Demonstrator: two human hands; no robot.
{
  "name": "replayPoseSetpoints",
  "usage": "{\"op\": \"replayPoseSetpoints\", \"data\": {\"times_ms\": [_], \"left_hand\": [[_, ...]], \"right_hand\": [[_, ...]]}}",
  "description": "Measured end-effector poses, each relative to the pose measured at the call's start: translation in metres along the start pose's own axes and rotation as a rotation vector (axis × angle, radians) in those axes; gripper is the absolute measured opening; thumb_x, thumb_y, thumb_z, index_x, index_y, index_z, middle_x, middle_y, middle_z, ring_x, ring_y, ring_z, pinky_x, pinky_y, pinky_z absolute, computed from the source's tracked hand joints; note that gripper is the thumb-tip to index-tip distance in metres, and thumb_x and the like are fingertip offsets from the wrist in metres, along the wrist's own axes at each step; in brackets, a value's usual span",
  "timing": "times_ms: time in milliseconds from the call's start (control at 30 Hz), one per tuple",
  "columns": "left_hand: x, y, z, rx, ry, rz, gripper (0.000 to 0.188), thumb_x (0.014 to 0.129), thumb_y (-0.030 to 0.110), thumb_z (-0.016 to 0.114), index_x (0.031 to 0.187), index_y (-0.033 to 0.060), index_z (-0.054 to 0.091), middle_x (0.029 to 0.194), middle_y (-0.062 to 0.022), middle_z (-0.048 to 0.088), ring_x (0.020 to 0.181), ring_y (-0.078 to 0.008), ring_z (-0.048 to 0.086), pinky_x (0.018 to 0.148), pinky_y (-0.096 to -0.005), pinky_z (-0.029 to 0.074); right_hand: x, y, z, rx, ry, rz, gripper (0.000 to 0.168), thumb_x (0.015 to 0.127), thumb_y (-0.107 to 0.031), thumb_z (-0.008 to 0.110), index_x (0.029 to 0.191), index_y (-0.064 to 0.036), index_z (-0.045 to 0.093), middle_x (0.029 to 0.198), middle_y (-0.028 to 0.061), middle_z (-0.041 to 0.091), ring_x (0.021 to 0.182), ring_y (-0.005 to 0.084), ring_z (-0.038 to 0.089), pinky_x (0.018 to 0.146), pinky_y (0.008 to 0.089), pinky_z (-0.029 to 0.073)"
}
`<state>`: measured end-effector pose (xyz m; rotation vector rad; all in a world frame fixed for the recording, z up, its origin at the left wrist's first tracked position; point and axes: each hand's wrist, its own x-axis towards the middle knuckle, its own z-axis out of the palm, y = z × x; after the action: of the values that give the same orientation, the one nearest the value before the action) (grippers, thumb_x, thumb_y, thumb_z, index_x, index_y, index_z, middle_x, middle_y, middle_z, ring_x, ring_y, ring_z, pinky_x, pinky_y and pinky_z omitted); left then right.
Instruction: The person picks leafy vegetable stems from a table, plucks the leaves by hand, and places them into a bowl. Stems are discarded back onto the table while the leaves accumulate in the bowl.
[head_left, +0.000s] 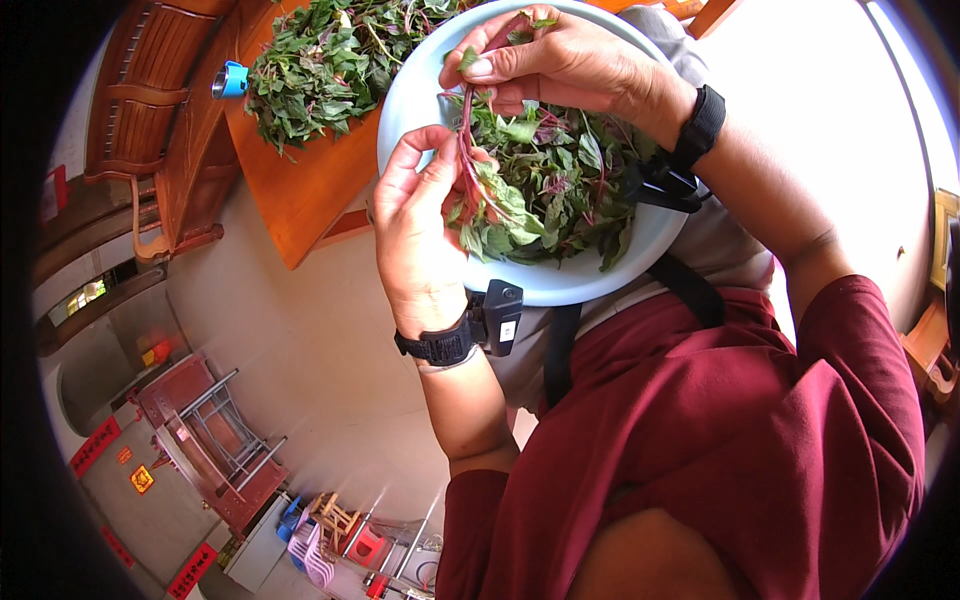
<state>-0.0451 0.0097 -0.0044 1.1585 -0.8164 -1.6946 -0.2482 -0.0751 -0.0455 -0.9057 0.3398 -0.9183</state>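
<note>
A pale blue plastic basin (525, 289) rests on the person's lap, with leafy greens (570, 187) with reddish stems heaped inside. Over its left side, my left hand (427, 202) pinches the lower part of a purple-red leafy stem (467, 131). My right hand (540, 64) grips the same stem near its upper end, between thumb and fingers, with small leaves by the fingertips. Both wrists wear black straps with small black devices. A large pile of similar greens (315, 82) lies on an orange-brown wooden table (300, 187) beyond the basin to the left.
A blue cup (234, 79) with a metallic inside stands at the table's edge beside the pile. Wooden slatted seating (142, 97) is at the upper left. Folded furniture with metal legs (232, 435) and plastic stools (311, 551) are at the lower left.
</note>
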Motion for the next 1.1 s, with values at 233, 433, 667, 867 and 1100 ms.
{"op": "replayPoseSetpoints", "data": {"times_ms": [233,433,667,867,1100], "left_hand": [[0.000,-0.001,0.003,0.050,-0.036,0.115,0.021,0.105,0.016,0.057,0.105,-0.0033,0.067,0.091,-0.0137,0.073,0.075,-0.0188,0.070,0.067,-0.0312,0.059],[0.001,-0.005,0.003,0.295,0.001,0.226,0.017,0.100,0.006,0.062,0.101,-0.0088,0.071,0.089,-0.0074,0.072,0.078,-0.0114,0.066,0.075,-0.0245,0.052],[-0.002,0.000,0.010,0.489,0.039,0.266,0.014,0.097,-0.001,0.058,0.094,-0.0071,0.070,0.084,-0.0046,0.070,0.074,-0.0086,0.063,0.071,-0.0241,0.052],[0.000,-0.001,-0.001,0.625,0.024,0.264,0.018,0.095,0.001,0.055,0.098,-0.0059,0.071,0.089,-0.0061,0.072,0.079,-0.0095,0.064,0.076,-0.0241,0.050],[-0.002,0.001,0.002,0.728,0.137,0.318,0.019,0.096,0.003,0.054,0.096,-0.0055,0.071,0.089,-0.0080,0.073,0.075,-0.0100,0.063,0.069,-0.0229,0.046]], "right_hand": [[0.000,0.001,-0.002,-0.174,0.075,-0.002,0.022,0.094,-0.014,0.073,0.104,0.006,0.075,0.077,0.0048,0.068,0.062,0.0098,0.058,0.059,0.0231,0.047],[0.001,0.001,-0.002,-0.198,0.058,0.025,0.026,0.098,-0.020,0.070,0.102,0.005,0.074,0.076,0.0049,0.068,0.062,0.0096,0.057,0.058,0.0234,0.046],[-0.004,-0.006,0.000,-0.059,0.048,0.041,0.035,0.106,-0.029,0.057,0.097,0.002,0.068,0.081,0.0101,0.067,0.065,0.0113,0.056,0.060,0.0252,0.046],[-0.002,-0.006,-0.007,-0.125,0.005,0.017,0.029,0.104,-0.025,0.060,0.100,0.002,0.067,0.082,0.0087,0.068,0.065,0.0102,0.054,0.063,0.0234,0.048],[-0.001,-0.014,0.003,-0.336,-0.086,-0.107,0.023,0.095,-0.022,0.073,0.100,0.001,0.075,0.072,-0.0027,0.063,0.063,0.0063,0.051,0.059,0.0223,0.040]]}}
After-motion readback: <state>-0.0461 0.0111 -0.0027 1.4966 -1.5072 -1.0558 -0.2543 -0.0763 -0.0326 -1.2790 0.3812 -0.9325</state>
